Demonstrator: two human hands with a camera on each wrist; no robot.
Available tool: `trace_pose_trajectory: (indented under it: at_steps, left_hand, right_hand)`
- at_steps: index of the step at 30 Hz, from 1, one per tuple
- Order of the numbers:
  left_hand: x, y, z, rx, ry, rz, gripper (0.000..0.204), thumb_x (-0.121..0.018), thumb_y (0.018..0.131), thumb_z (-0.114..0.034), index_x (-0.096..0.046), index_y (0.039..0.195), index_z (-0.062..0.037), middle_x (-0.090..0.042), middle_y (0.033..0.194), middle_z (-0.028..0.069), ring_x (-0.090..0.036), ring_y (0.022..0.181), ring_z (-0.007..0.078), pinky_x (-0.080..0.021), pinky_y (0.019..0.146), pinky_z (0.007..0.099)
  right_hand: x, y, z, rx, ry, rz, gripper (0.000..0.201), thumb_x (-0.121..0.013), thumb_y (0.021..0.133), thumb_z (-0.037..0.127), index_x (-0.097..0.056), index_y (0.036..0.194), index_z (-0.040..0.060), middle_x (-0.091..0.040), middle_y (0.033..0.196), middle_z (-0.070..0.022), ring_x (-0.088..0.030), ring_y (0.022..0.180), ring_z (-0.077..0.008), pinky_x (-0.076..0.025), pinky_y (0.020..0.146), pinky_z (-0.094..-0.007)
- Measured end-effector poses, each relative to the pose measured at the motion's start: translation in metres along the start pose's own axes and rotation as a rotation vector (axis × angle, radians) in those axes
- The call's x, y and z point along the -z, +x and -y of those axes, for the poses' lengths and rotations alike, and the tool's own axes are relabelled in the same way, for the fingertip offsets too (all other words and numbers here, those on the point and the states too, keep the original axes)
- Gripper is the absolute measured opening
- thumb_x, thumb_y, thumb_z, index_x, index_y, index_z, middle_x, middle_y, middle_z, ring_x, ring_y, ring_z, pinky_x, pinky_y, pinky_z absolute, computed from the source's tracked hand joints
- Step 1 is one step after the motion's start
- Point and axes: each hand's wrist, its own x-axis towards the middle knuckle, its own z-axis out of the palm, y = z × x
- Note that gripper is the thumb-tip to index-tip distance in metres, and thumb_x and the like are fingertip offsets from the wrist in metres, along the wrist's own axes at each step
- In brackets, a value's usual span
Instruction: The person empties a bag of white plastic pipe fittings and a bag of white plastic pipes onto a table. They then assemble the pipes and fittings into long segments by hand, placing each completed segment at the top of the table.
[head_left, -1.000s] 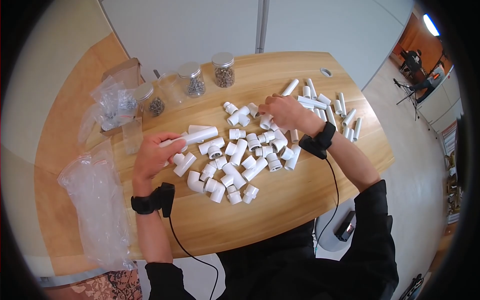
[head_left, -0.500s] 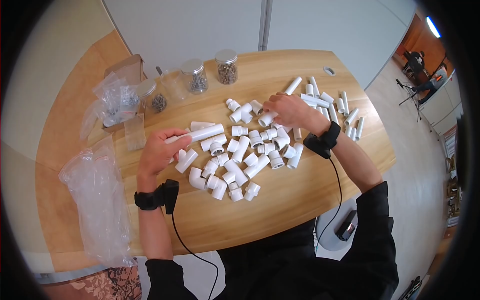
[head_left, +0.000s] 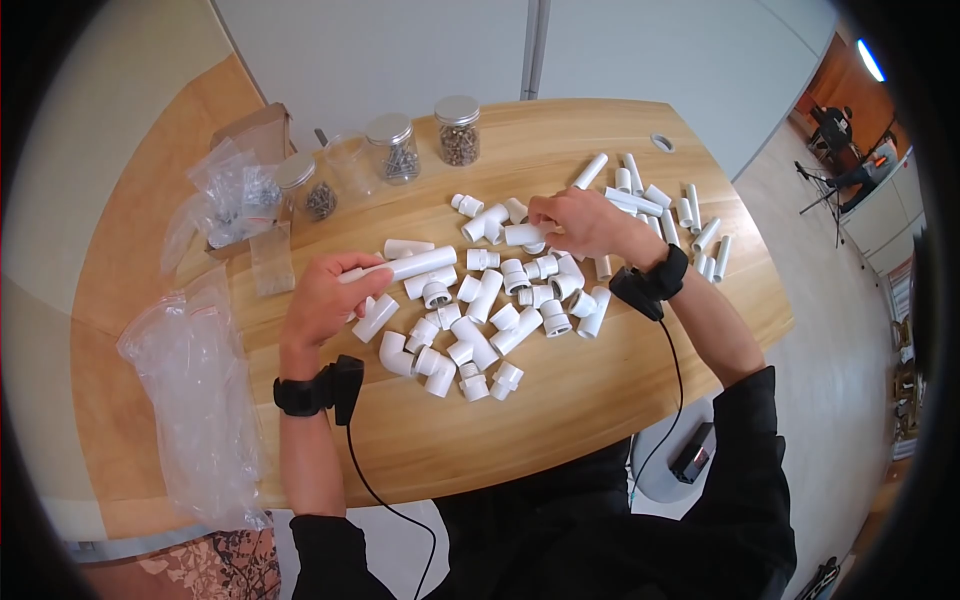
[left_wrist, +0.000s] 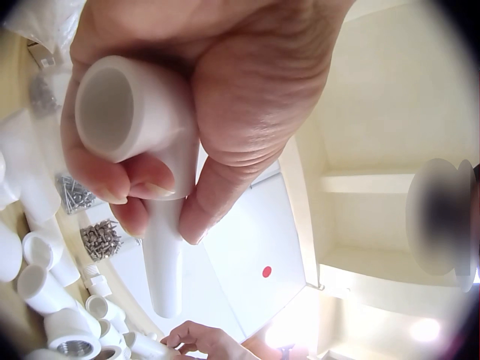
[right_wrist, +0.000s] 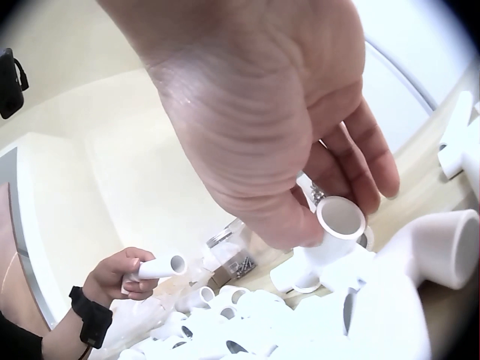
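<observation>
My left hand (head_left: 325, 300) grips a white plastic pipe (head_left: 415, 265) that points rightward over the pile. In the left wrist view a wider fitting (left_wrist: 169, 105) sits on the near end of that pipe, its open mouth facing the camera and my fingers curled round it. My right hand (head_left: 585, 222), at the back of the pile, pinches a white pipe fitting (head_left: 522, 235) between thumb and fingers; the hand hides part of it. In the right wrist view, the round mouth of this fitting (right_wrist: 343, 219) faces up toward the camera. Loose white fittings (head_left: 482, 345) lie between and below the hands.
Short white pipes (head_left: 640, 200) lie at the right of the wooden table (head_left: 480, 450). Along the back left stand lidded jars of screws (head_left: 398, 160) and an open box with plastic bags (head_left: 240, 200). More clear bags (head_left: 195, 400) lie at the left edge.
The fitting in my right hand has turned from pointing down and left to lying nearly level, pointing left. My left hand, still gripping the pipe, appears slightly further right.
</observation>
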Motion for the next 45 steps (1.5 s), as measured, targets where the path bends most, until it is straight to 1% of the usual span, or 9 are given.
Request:
trace_pose_trajectory:
  at_steps: [12,14,17,22,24,28,34,36,45]
  left_hand:
    - [0.002,-0.001,0.002,0.020,-0.017,-0.007,0.025,-0.067,0.078,-0.019,-0.064,0.092,0.0012,-0.056,0.065,-0.0020,-0.045,0.049,0.0027,-0.035,0.045,0.0183]
    - [0.002,0.000,0.002,0.023,-0.025,-0.009,0.024,-0.067,0.078,-0.019,-0.064,0.092,0.0010,-0.056,0.065,-0.0022,-0.045,0.048,0.0026,-0.035,0.045,0.0183]
    - [0.002,0.000,0.002,0.016,-0.016,-0.004,0.024,-0.067,0.078,-0.018,-0.064,0.092,0.0008,-0.056,0.064,-0.0023,-0.045,0.049,0.0025,-0.035,0.045,0.0183]
    - [0.003,-0.001,0.001,0.013,0.010,-0.003,0.023,-0.066,0.077,-0.017,-0.064,0.092,0.0008,-0.057,0.066,-0.0016,-0.046,0.050,0.0030,-0.036,0.046,0.0182]
    - [0.003,-0.003,-0.002,0.014,0.010,-0.008,0.023,-0.066,0.077,-0.017,-0.064,0.092,0.0008,-0.058,0.066,-0.0011,-0.046,0.050,0.0033,-0.036,0.046,0.0182]
    - [0.003,-0.002,-0.003,0.018,0.022,-0.022,0.024,-0.065,0.077,-0.018,-0.064,0.092,0.0009,-0.059,0.068,0.0005,-0.047,0.051,0.0042,-0.037,0.047,0.0181]
    - [0.002,-0.002,-0.004,0.012,0.082,-0.028,0.023,-0.065,0.077,-0.017,-0.064,0.091,0.0009,-0.060,0.068,0.0014,-0.049,0.052,0.0049,-0.039,0.047,0.0187]
    - [0.003,-0.001,-0.002,0.004,0.083,-0.026,0.022,-0.065,0.077,-0.017,-0.064,0.090,0.0011,-0.060,0.067,0.0016,-0.049,0.051,0.0049,-0.039,0.047,0.0187]
    - [0.004,-0.001,-0.002,0.005,0.045,-0.012,0.021,-0.065,0.078,-0.014,-0.064,0.090,0.0027,-0.059,0.065,0.0027,-0.047,0.048,0.0045,-0.038,0.045,0.0181]
  right_hand:
    - [-0.001,-0.014,-0.003,0.004,-0.080,-0.150,0.025,-0.059,0.072,0.007,-0.056,0.097,0.0054,-0.060,0.086,-0.0131,-0.057,0.083,-0.0313,-0.046,0.069,-0.0398]
    - [0.002,-0.025,0.008,0.103,-0.035,-0.247,0.024,-0.061,0.072,0.008,-0.057,0.096,0.0062,-0.059,0.083,-0.0113,-0.057,0.080,-0.0305,-0.046,0.068,-0.0394]
    - [0.000,-0.041,0.029,0.228,-0.020,-0.168,0.022,-0.062,0.072,0.009,-0.057,0.094,0.0068,-0.058,0.082,-0.0099,-0.057,0.078,-0.0293,-0.047,0.065,-0.0388]
    - [-0.010,-0.055,0.019,0.266,-0.066,-0.224,0.019,-0.062,0.072,0.010,-0.059,0.090,0.0068,-0.058,0.079,-0.0092,-0.058,0.076,-0.0284,-0.046,0.062,-0.0369]
    - [-0.001,-0.058,-0.001,0.033,-0.004,-0.259,0.019,-0.061,0.073,0.012,-0.058,0.091,0.0065,-0.059,0.079,-0.0105,-0.058,0.076,-0.0294,-0.047,0.064,-0.0382]
    - [0.013,-0.076,-0.025,-0.180,0.021,-0.242,0.013,-0.058,0.075,0.011,-0.060,0.086,0.0061,-0.062,0.074,-0.0097,-0.058,0.074,-0.0290,-0.046,0.063,-0.0385]
    - [-0.003,-0.098,-0.032,-0.058,-0.002,-0.247,0.012,-0.057,0.075,0.012,-0.061,0.085,0.0065,-0.062,0.073,-0.0091,-0.059,0.071,-0.0298,-0.046,0.064,-0.0387]
    - [-0.004,-0.101,-0.042,-0.108,-0.075,-0.318,0.010,-0.059,0.075,0.011,-0.062,0.083,0.0050,-0.062,0.074,-0.0096,-0.060,0.070,-0.0267,-0.047,0.062,-0.0353]
    - [0.005,-0.113,-0.093,-0.459,-0.092,-0.388,0.013,-0.056,0.075,0.013,-0.063,0.083,0.0062,-0.062,0.070,-0.0104,-0.059,0.070,-0.0293,-0.046,0.063,-0.0389]
